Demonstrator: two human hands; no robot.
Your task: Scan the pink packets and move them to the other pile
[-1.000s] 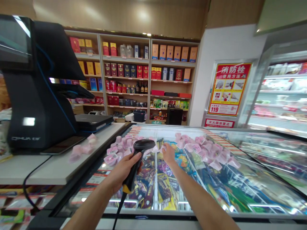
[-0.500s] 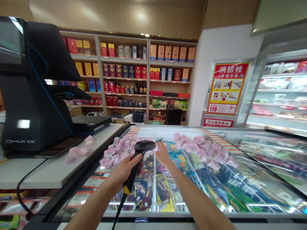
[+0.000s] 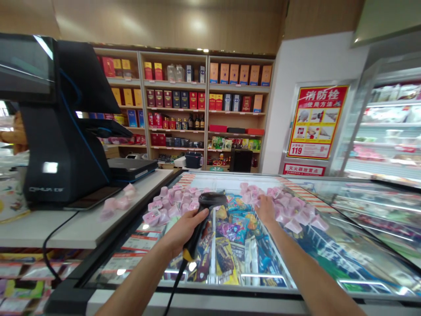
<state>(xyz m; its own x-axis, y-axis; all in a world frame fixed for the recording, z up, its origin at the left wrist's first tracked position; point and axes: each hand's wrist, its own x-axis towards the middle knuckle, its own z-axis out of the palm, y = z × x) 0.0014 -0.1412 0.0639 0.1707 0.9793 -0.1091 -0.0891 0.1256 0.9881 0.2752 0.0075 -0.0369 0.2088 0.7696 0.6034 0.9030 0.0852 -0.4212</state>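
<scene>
My left hand (image 3: 184, 230) is wrapped around the handle of a black barcode scanner (image 3: 210, 199), its head pointing away from me over the glass freezer top. A cable runs down from its yellow-marked end. Farther right, my right hand (image 3: 265, 211) reaches into a heap of small pink cups (image 3: 294, 208), its fingers closed at the near left side of the heap around what looks like one cup. The fingertips are partly hidden. A second heap of pink cups (image 3: 176, 199) lies left of the scanner; some bear white labels.
Under the glass lid (image 3: 184, 281) are bagged frozen goods in wire baskets. A black checkout terminal (image 3: 62, 131) stands on the white counter (image 3: 88, 235) at left, with a few pink cups (image 3: 116, 204) beside it. Boxed goods fill shelves (image 3: 174, 107) behind.
My right hand has moved right, from beside the scanner head to the right-hand heap. The scanner, in my left hand, has shifted slightly right. The view has turned a little left.
</scene>
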